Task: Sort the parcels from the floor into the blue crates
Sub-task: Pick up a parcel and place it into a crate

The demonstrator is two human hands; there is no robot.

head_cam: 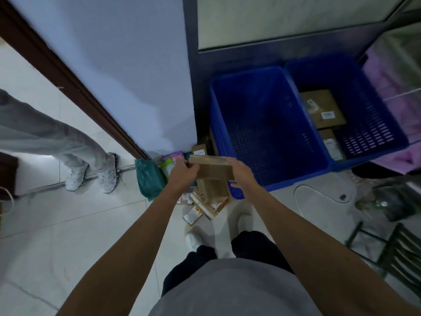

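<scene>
While both arms reach forward on my feed, I see the left hand (184,176) and right hand (241,173) gripping one brown cardboard parcel (213,168) by its ends. The left fingers curl round the left edge, and the right fingers wrap under the right edge. The parcel hangs above the heap of parcels (205,201) on the floor, just beside the nearer blue crate (227,106). The farther blue crate (364,99), touching it, holds brown boxes (323,108). A green bag (149,179) lies beside the heap.
</scene>
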